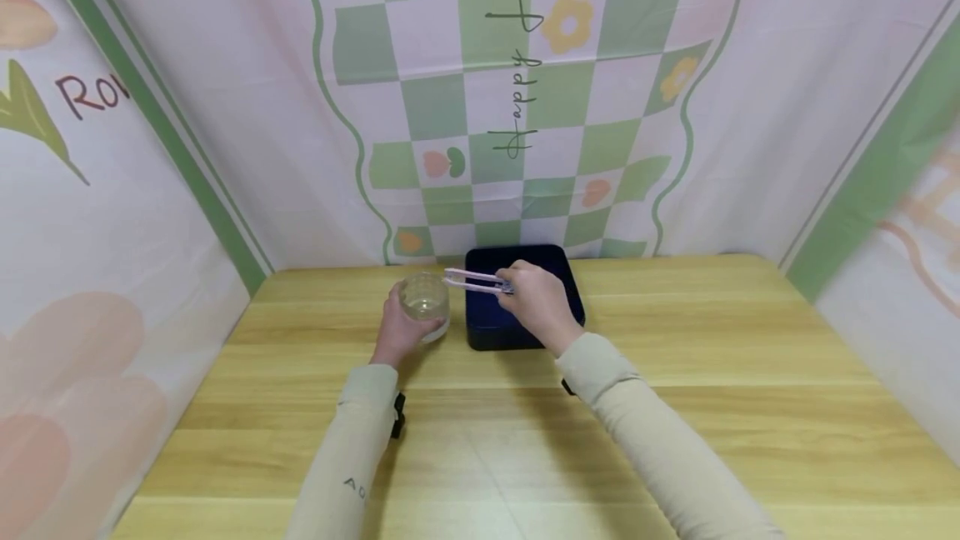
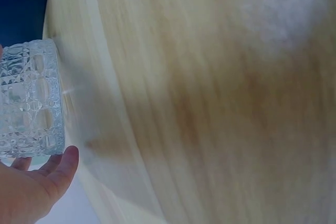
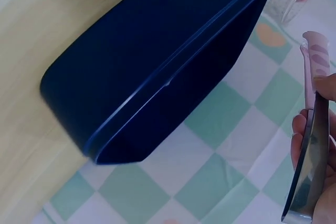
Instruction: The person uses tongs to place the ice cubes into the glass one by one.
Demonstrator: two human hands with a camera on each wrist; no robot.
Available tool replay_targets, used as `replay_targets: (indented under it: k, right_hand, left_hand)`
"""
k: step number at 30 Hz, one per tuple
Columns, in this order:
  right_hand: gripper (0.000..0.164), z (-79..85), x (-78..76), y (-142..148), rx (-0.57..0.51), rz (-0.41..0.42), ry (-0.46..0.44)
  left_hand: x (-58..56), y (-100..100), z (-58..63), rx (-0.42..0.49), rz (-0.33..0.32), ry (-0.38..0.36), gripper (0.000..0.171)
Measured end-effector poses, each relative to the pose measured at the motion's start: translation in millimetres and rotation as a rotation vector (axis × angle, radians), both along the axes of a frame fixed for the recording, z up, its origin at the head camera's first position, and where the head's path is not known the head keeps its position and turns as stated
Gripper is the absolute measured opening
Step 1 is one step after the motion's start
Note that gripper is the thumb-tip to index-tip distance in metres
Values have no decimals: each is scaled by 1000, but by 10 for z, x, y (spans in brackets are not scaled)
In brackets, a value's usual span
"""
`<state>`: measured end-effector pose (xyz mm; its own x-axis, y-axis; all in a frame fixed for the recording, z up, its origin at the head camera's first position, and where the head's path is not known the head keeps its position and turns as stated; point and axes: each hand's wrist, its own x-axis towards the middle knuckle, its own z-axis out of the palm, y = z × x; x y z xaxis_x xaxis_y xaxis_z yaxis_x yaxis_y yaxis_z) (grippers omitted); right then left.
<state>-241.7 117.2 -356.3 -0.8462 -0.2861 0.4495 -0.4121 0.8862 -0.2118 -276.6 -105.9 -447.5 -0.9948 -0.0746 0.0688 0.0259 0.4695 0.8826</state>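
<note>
A clear glass cup (image 1: 426,294) with a cut pattern, plain in the left wrist view as a faceted glass wall (image 2: 31,98), is gripped from the side by my left hand (image 1: 399,333). My right hand (image 1: 534,300) holds food tongs (image 1: 476,282) with metal handles (image 3: 311,169) and pink patterned tips. The tips point left, near the cup's rim in the head view. Whether anything sits between them I cannot tell. Below the right hand stands a dark blue open box (image 1: 495,338), just right of the cup. Its inside is too dark to make out.
The wooden table (image 1: 675,407) runs up to a checkered fabric backdrop (image 1: 495,107) behind the box. More printed fabric (image 1: 112,290) hangs at the left side, and also at the right.
</note>
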Motion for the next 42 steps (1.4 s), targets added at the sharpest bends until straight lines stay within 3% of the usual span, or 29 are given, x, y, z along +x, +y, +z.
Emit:
replay_targets:
  k: [13, 19, 42]
  right_hand:
    - [25, -93, 23, -253, 71, 34, -11]
    - [25, -119, 20, -274, 104, 29, -41]
    - [28, -154, 1, -305, 115, 8, -53]
  left_hand:
    - [-27, -6, -22, 31, -26, 26, 98]
    - [-9, -11, 1, 17, -27, -2, 99]
    - [-1, -20, 5, 15, -26, 5, 98]
